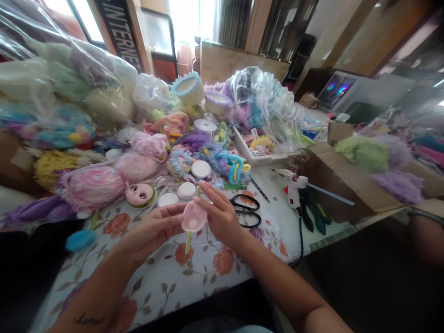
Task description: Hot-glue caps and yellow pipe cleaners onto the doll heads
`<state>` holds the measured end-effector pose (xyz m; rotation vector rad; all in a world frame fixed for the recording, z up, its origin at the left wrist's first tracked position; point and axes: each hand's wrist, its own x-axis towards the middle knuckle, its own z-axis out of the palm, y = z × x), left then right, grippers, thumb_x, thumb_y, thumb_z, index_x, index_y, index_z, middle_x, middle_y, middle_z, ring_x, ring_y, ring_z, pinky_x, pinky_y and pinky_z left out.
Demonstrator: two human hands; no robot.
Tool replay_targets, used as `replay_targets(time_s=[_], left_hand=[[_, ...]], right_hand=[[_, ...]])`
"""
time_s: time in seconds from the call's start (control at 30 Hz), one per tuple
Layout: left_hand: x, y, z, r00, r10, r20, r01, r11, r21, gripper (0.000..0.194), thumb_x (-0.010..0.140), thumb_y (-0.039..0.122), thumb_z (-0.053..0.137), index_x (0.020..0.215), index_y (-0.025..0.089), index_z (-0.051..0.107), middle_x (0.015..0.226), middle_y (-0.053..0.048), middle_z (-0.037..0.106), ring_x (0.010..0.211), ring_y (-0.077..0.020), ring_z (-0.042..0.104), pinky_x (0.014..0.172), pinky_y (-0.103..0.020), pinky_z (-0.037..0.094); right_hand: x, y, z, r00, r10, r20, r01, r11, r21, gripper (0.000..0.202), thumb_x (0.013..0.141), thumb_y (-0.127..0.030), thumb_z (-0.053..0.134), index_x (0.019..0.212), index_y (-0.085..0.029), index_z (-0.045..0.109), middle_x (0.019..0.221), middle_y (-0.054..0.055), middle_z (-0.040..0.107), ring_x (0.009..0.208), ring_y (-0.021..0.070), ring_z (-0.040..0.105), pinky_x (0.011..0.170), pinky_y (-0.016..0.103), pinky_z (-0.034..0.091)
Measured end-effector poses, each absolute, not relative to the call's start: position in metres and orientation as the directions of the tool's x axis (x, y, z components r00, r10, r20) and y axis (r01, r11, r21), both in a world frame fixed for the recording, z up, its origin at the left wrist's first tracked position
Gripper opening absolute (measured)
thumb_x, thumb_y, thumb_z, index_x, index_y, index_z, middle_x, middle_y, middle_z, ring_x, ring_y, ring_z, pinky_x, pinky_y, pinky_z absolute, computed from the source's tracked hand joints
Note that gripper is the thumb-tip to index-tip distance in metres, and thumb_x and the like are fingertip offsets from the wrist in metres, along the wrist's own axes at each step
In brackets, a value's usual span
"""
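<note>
Between my hands is a small pink round piece [194,216], hollow like a shallow cup with a raised bump inside. A yellow-green fuzzy stem [188,243] sticks out below it, and a short end shows above. My left hand [154,231] grips the piece's left edge between thumb and fingers. My right hand [220,217] closes on its right side, fingers pointing up and partly hiding the upper stem. Just beyond lie white round discs [187,190] and a doll face [140,195]. Black-handled scissors [248,217] rest right of my right hand.
Yarn and plush pieces [93,185] pile up at the back left. A white glue gun [293,189], green-handled pliers [314,212] and a pencil [259,188] lie to the right. Beyond stand a white tray [256,159] and a cardboard box [333,171]. A blue fuzzy disc [80,240] lies at left.
</note>
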<state>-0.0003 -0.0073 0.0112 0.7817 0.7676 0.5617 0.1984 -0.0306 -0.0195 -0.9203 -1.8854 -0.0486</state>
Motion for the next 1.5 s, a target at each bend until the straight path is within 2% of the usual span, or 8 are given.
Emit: replay_targets(time_s=[0.17,0.37,0.6,0.87,1.0,1.17,1.3,1.5], left_hand=[[0.0,-0.002,0.012,0.443,0.807,-0.39,-0.263,0.533,0.804,0.032,0.075,0.017,0.076,0.107,0.017,0.073,0.102,-0.008,0.074,0.083,-0.0153,0.069,0.071,-0.018,0.056],[-0.003,0.003,0.013,0.21,0.917,-0.34,-0.36,0.396,0.845,0.032,0.072,0.015,0.077,0.104,0.017,0.072,0.106,-0.007,0.073,0.093,-0.0161,0.068,0.078,-0.018,0.057],[-0.002,-0.002,0.013,0.186,0.952,-0.244,-0.263,0.288,0.921,0.045,0.073,0.03,0.079,0.114,0.015,0.068,0.117,-0.009,0.07,0.103,-0.0194,0.066,0.082,-0.021,0.054],[-0.001,-0.002,0.011,0.074,0.991,-0.112,-0.196,0.125,0.973,0.048,0.07,0.037,0.08,0.112,0.016,0.07,0.112,-0.009,0.072,0.102,-0.0223,0.066,0.084,-0.025,0.053],[-0.002,-0.004,0.012,-0.045,0.999,-0.014,0.003,0.014,1.0,0.051,0.072,0.039,0.077,0.116,0.015,0.069,0.115,-0.01,0.071,0.102,-0.0238,0.065,0.085,-0.028,0.052],[-0.005,-0.006,0.013,-0.055,0.998,0.034,0.128,-0.027,0.991,0.049,0.073,0.04,0.075,0.116,0.017,0.069,0.11,-0.009,0.073,0.096,-0.0238,0.067,0.079,-0.028,0.053],[-0.005,-0.006,0.015,-0.068,0.997,0.039,0.113,-0.031,0.993,0.048,0.073,0.04,0.075,0.115,0.016,0.07,0.111,-0.009,0.072,0.098,-0.0244,0.067,0.082,-0.029,0.053],[-0.003,-0.009,0.02,-0.113,0.989,0.093,0.162,-0.074,0.984,0.04,0.071,0.035,0.077,0.107,0.019,0.073,0.1,-0.005,0.075,0.085,-0.022,0.069,0.077,-0.03,0.054]], right_hand=[[0.235,-0.052,-0.018,0.225,0.602,0.766,0.75,0.394,-0.53,0.031,0.091,-0.019,0.054,0.121,-0.023,0.061,0.131,0.012,0.06,0.12,0.0243,0.058,0.099,0.044,0.05],[0.337,-0.091,-0.029,0.805,0.187,0.563,0.568,0.031,-0.822,0.04,0.085,-0.035,0.055,0.12,-0.014,0.049,0.119,0.015,0.056,0.111,0.0218,0.057,0.097,0.041,0.047],[0.4,-0.083,-0.023,0.681,0.667,0.302,0.627,-0.318,-0.711,0.047,0.072,-0.049,0.061,0.103,-0.014,0.062,0.089,0.013,0.069,0.084,0.0281,0.066,0.077,0.039,0.051],[0.393,-0.074,0.002,0.674,0.7,0.237,0.686,-0.473,-0.553,0.017,0.064,-0.032,0.064,0.066,-0.015,0.063,0.07,0.018,0.067,0.079,0.035,0.065,0.072,0.042,0.044],[0.356,-0.089,0.014,0.696,0.708,0.123,0.514,-0.371,-0.773,0.021,0.069,-0.036,0.065,0.076,-0.016,0.068,0.061,0.011,0.064,0.053,0.0233,0.058,0.052,0.035,0.045],[0.267,-0.097,0.01,0.22,0.953,-0.21,0.019,-0.22,-0.975,0.037,0.071,-0.035,0.07,0.102,-0.017,0.068,0.06,0.001,0.063,0.044,0.0142,0.05,0.039,0.025,0.038],[0.214,-0.088,-0.002,-0.008,0.962,-0.274,-0.027,-0.274,-0.961,0.034,0.078,-0.033,0.066,0.108,-0.017,0.065,0.054,-0.003,0.059,0.044,0.0113,0.048,0.042,0.022,0.039],[0.192,-0.083,-0.016,0.089,0.981,-0.175,0.092,-0.183,-0.979,0.028,0.084,-0.044,0.063,0.089,-0.016,0.066,0.051,-0.003,0.057,0.04,0.0101,0.046,0.039,0.022,0.038]])
